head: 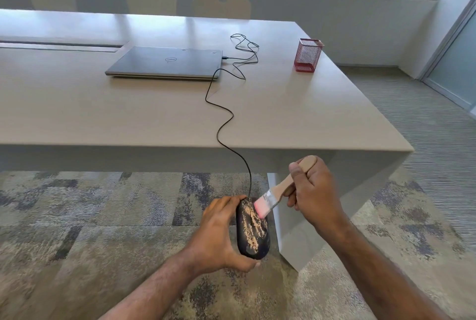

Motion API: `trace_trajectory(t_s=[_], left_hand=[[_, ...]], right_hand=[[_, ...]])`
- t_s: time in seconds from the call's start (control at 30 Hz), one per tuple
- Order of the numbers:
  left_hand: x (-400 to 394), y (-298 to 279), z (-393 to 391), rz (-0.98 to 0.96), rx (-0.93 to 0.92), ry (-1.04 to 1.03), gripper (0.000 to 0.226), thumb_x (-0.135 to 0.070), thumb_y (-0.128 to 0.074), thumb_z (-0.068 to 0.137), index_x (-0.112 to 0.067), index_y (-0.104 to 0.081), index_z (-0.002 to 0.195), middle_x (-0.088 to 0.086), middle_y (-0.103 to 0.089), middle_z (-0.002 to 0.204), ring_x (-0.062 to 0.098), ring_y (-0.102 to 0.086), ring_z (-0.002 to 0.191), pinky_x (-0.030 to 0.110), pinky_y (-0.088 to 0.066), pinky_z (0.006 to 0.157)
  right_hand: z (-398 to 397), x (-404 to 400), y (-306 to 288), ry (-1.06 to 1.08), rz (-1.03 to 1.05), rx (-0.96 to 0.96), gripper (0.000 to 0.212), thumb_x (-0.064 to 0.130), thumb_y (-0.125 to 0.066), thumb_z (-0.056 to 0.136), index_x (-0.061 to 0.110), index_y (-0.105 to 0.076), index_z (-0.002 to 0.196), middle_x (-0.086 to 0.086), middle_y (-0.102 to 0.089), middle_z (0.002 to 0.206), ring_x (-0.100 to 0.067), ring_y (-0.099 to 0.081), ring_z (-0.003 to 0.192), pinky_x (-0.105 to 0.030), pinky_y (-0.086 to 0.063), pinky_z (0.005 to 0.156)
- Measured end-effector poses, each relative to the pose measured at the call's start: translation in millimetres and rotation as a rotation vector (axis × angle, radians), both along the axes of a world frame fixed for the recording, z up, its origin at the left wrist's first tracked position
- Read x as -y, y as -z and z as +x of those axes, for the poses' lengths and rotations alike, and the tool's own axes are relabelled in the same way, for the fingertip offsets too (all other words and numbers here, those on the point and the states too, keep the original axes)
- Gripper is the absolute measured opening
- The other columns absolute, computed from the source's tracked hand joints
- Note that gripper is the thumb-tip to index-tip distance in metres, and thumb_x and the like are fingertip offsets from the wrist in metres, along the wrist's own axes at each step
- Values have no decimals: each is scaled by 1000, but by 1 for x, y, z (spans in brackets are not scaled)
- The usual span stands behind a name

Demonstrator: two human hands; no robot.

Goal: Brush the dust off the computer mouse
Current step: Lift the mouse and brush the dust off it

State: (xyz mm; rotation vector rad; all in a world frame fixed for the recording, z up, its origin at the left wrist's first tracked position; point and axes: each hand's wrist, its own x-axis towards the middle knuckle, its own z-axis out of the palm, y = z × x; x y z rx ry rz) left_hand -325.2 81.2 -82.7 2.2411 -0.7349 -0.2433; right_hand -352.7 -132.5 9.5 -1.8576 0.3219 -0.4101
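Observation:
A black wired computer mouse (pixel 247 239) streaked with tan dust is held in the air below the table's front edge, over the carpet. My left hand (pixel 219 237) grips it from the left side and underneath. My right hand (pixel 314 190) is closed around the wooden handle of a small paintbrush (pixel 279 187). The brush's pink bristles touch the front right part of the mouse, near where the cable enters. The black cable (pixel 221 123) runs from the mouse up over the table edge to the laptop.
A closed grey laptop (pixel 164 62) lies on the large beige table (pixel 103 118). A red mesh pen holder (pixel 307 55) stands at the table's right side. The table's white leg (pixel 293 232) is just right of the mouse. Chairs stand beyond the table.

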Motion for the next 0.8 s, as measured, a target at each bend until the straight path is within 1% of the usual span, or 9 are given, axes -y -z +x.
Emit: trace_trajectory(t_s=[0.07, 0.17, 0.2, 0.3, 0.43, 0.5, 0.67, 0.73, 0.8], left_hand=[[0, 0, 1, -6, 15, 3, 126, -65, -87, 43, -39, -24, 149, -50, -20, 128, -15, -21, 131, 13, -21, 107], [0, 0, 2, -14, 14, 0, 125, -65, -87, 43, -38, -25, 149, -50, -19, 127, -14, -24, 128, 12, -21, 105], [-1, 1, 3, -21, 6, -10, 125, -65, -86, 43, -39, -24, 149, -49, -20, 127, -12, -27, 126, 15, -21, 107], [-1, 2, 5, -31, -26, -39, 126, -62, -87, 42, -42, -25, 150, -40, -25, 128, 2, -34, 125, 27, -27, 111], [0, 3, 7, -58, -37, -56, 122, -60, -88, 41, -43, -30, 147, -28, -35, 131, 2, -35, 126, 31, -30, 113], [0, 4, 8, -60, -51, -68, 124, -60, -88, 41, -39, -31, 149, -20, -38, 133, 5, -36, 127, 33, -29, 115], [3, 3, 9, -48, -59, -92, 127, -64, -83, 40, -28, -34, 151, -15, -42, 133, 7, -38, 124, 31, -32, 113], [3, 4, 9, -46, -57, -90, 126, -63, -83, 39, -29, -34, 151, -15, -42, 132, 6, -38, 123, 29, -31, 111], [2, 5, 8, -49, -61, -87, 126, -60, -84, 40, -30, -33, 151, -17, -41, 132, 6, -38, 122, 27, -29, 110]], right_hand=[[-1, 0, 1, -10, -34, -5, 16, 23, -50, 103, 17, -49, 88, -9, -66, 62, -12, -58, 43, -23, -45, 42], [-1, 3, 1, 42, -32, 24, 16, 24, -49, 104, 19, -48, 88, -16, -67, 69, -15, -60, 46, -25, -46, 44], [-2, 3, 1, 50, -17, 39, 16, 24, -50, 104, 19, -49, 89, -15, -67, 67, -15, -60, 45, -25, -46, 43], [-3, 3, 5, 19, 51, 43, 15, 23, -51, 103, 17, -50, 89, -8, -65, 58, -15, -58, 41, -22, -44, 40], [-4, 3, 13, 8, 23, 21, 17, 21, -50, 104, 18, -48, 87, -11, -64, 61, -11, -57, 41, -19, -43, 40], [-4, 7, 14, 43, 25, 25, 16, 23, -50, 104, 17, -48, 88, -11, -66, 62, -12, -58, 41, -22, -44, 41], [-7, -2, 20, 36, 87, 20, 15, 24, -50, 104, 15, -50, 92, -5, -66, 55, -18, -59, 41, -28, -46, 40], [-9, -5, 24, 17, 68, -11, 15, 24, -50, 104, 16, -49, 91, -6, -66, 57, -17, -58, 42, -30, -46, 42], [-11, -2, 24, 46, 42, -23, 14, 23, -50, 104, 16, -49, 91, -10, -67, 62, -15, -59, 42, -28, -46, 43]])
